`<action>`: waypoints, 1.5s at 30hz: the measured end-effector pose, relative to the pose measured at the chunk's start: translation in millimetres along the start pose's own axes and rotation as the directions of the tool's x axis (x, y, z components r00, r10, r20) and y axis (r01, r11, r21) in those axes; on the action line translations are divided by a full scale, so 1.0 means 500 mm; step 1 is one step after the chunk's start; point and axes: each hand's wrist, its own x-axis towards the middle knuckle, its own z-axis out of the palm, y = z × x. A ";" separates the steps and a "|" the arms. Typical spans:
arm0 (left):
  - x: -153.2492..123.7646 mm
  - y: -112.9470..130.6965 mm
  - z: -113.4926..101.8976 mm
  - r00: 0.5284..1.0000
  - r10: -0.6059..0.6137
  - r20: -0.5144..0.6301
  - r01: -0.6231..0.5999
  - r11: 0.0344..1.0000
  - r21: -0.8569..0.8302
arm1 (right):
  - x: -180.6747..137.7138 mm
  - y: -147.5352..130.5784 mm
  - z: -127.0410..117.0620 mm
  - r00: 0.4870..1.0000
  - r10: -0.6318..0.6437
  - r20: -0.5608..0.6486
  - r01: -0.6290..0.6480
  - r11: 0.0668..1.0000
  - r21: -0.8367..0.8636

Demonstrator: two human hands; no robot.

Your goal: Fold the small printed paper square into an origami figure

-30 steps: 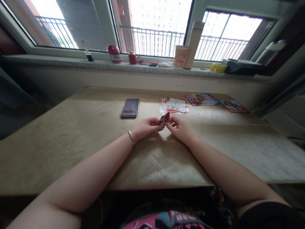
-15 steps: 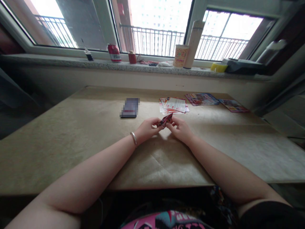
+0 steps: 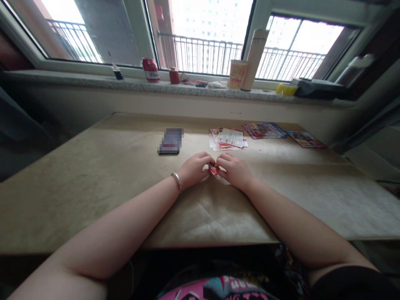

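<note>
My left hand point(image 3: 195, 168) and right hand point(image 3: 235, 171) both pinch the small red folded paper piece point(image 3: 213, 170); I judge it light and crease-prone, best gripped at the edges.

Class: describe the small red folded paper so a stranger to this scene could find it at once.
Start at the brown table below the window. Near its middle, the left hand and right hand pinch the small red folded paper between them. Unlike the flat leaflets lying behind, it is tiny and held.

A dark flat thing point(image 3: 170, 141) lies on the worktop point(image 3: 93, 179) near a pile of cards point(image 3: 228, 138). A red can point(image 3: 150, 70) and a cup point(image 3: 236, 73) stand on the window sill point(image 3: 78, 82).
</note>
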 end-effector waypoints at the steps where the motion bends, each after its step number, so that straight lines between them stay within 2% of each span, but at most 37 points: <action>1: 0.000 0.000 0.000 1.000 0.006 0.013 -0.006 1.000 0.021 | 0.000 0.002 -0.001 1.000 -0.016 0.017 0.017 1.000 -0.027; 9: -0.004 0.013 -0.004 0.990 -0.045 0.132 0.018 0.980 0.200 | 0.001 0.007 -0.001 0.986 -0.013 0.167 0.033 0.992 -0.119; 15: -0.004 0.020 -0.006 0.988 -0.067 0.141 0.033 0.972 0.235 | -0.001 0.002 -0.008 0.978 -0.041 0.206 0.061 0.994 -0.094; 24: -0.008 0.014 -0.024 0.981 0.045 0.188 -0.097 0.956 0.278 | -0.003 0.005 -0.009 0.972 -0.047 0.230 0.064 0.996 -0.065; 30: -0.006 0.027 -0.031 0.974 0.027 0.224 -0.118 0.907 0.404 | -0.001 0.000 -0.009 0.971 -0.026 0.237 0.050 0.994 -0.096; 35: -0.007 0.032 -0.033 0.948 0.145 0.285 -0.259 0.869 0.421 | 0.001 -0.004 -0.007 0.973 -0.018 0.232 0.038 0.996 -0.082; 39: -0.007 0.036 -0.034 0.959 0.085 0.270 -0.206 0.864 0.460 | 0.000 -0.003 -0.002 0.977 0.019 0.212 -0.004 0.997 -0.072; 45: -0.006 0.040 -0.033 0.969 0.028 0.244 -0.137 0.885 0.445 | 0.003 0.003 0.003 0.976 0.007 0.218 0.008 0.998 -0.064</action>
